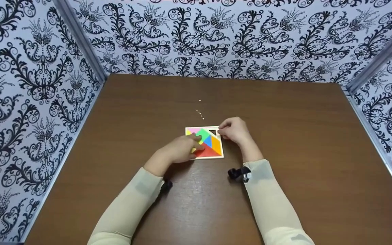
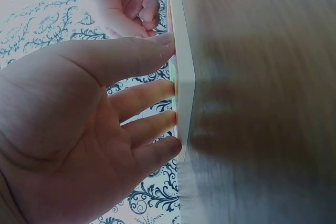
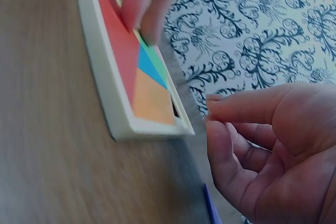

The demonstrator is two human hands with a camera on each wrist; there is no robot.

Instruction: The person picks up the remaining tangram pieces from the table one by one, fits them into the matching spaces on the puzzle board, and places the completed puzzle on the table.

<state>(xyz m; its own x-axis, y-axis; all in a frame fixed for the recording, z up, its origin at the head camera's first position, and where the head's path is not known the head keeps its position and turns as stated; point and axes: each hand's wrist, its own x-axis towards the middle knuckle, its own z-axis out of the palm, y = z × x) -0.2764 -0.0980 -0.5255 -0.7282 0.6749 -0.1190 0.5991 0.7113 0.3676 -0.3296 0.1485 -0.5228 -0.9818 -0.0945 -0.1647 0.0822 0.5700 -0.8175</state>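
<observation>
A square tangram board (image 1: 209, 157) with a pale frame lies on the brown table, holding red (image 1: 207, 153), orange (image 1: 216, 145), blue (image 1: 208, 141), green (image 1: 203, 134), pink and yellow pieces. A dark triangular gap (image 1: 213, 132) shows at its far right corner. My left hand (image 1: 181, 149) rests on the board's left part, fingers fairly straight and spread; in the left wrist view its thumb touches the frame's side. Beside the gap, my right hand (image 1: 235, 131) has thumb and fingertips brought together. Nothing shows between them in the right wrist view.
Several tiny pale crumbs (image 1: 200, 114) lie in a line beyond the board. A thin purple piece (image 3: 211, 203) shows below the right hand in the right wrist view. Patterned walls (image 1: 199, 37) border the table (image 1: 294, 136) at the back and sides.
</observation>
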